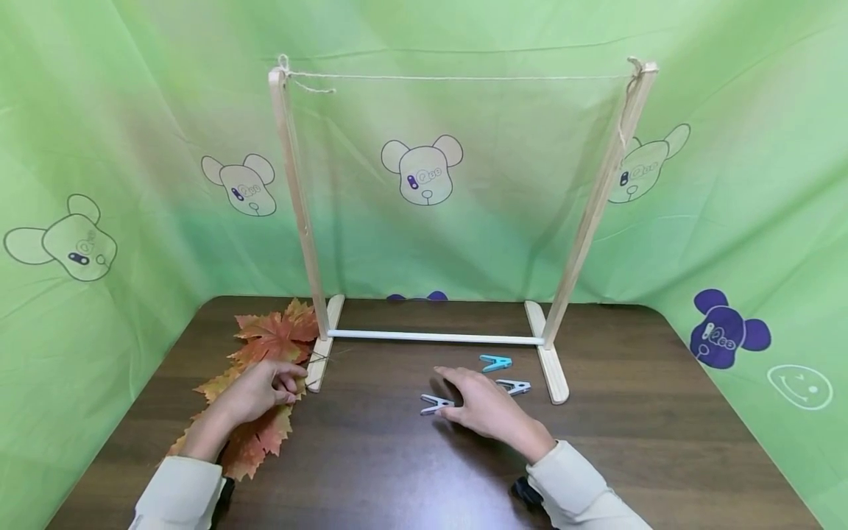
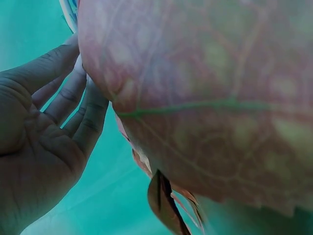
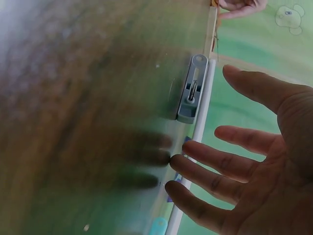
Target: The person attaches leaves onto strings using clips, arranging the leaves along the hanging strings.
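Note:
My left hand (image 1: 261, 390) is over artificial autumn leaves (image 1: 274, 335) on the table's left side, with its thumb and index finger apart. In the left wrist view, a large leaf (image 2: 210, 142) covers the fingertips of that hand (image 2: 49, 117), so any contact with it is hidden. The right hand (image 1: 486, 405) hovers with spread fingers beside a grey clothespin (image 1: 433, 404). In the right wrist view this clothespin (image 3: 192, 90) lies beyond the fingertips, apart from them. A second pale clothespin (image 1: 517, 386) is partly behind the hand, and a blue clothespin (image 1: 495, 362) lies farther back.
A wooden frame (image 1: 592, 213) stands at the back of the brown table (image 1: 371, 471), with twine (image 1: 464, 77) strung across its top. Its white crossbar (image 1: 433, 337) runs low between two feet. A green printed cloth (image 1: 517, 243) hangs behind and at both sides.

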A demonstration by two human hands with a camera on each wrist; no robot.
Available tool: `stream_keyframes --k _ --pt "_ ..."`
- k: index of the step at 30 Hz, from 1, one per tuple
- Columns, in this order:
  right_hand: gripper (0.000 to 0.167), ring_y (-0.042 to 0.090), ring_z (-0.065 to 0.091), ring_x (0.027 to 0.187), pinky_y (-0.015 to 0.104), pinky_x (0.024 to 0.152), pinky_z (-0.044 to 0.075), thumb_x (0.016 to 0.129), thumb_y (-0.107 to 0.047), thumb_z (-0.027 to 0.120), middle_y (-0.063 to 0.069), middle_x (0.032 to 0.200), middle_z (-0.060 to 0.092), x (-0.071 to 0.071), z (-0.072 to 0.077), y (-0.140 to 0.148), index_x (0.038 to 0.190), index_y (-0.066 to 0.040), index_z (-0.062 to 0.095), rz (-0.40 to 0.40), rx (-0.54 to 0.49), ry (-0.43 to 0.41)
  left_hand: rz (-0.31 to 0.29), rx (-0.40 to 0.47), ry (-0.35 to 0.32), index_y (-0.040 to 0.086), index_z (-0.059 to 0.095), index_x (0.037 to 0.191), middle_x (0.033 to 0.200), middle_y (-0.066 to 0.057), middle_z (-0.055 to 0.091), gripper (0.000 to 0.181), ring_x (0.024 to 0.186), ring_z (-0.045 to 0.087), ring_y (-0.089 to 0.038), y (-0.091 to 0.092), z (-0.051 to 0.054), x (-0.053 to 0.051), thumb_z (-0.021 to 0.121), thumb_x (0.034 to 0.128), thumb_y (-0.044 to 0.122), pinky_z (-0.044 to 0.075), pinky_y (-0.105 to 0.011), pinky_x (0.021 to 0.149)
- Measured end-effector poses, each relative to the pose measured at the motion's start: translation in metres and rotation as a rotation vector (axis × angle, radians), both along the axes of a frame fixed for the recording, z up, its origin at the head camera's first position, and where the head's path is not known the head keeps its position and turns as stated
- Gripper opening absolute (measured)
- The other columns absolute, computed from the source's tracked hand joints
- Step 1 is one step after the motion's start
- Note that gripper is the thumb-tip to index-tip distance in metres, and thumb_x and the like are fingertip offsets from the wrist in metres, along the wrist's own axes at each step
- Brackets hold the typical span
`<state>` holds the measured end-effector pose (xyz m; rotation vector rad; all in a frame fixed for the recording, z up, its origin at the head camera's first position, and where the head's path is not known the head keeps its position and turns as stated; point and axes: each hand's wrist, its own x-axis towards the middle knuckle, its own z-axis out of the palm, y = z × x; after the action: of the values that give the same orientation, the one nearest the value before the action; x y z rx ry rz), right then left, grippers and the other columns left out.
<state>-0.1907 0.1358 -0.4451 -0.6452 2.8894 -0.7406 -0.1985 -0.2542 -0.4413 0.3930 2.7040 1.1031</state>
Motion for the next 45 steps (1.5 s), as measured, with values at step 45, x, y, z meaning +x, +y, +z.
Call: stream_keyframes --k 45 --pt "0.039 0.016 0.055 0.087 0.037 0.074 0.05 0.081 -0.021 0.091 0.0 0.097 0.059 -0.009 -0.002 -0.016 0.113 -0.009 0.073 0.097 0.049 0.041 -0.034 0.003 -0.016 -0.012 0.064 0.129 0.083 -0.005 0.066 0.051 0.075 0.06 -0.016 0.001 -0.001 -0.002 0.051 0.0804 -0.024 0.048 -0.022 0.062"
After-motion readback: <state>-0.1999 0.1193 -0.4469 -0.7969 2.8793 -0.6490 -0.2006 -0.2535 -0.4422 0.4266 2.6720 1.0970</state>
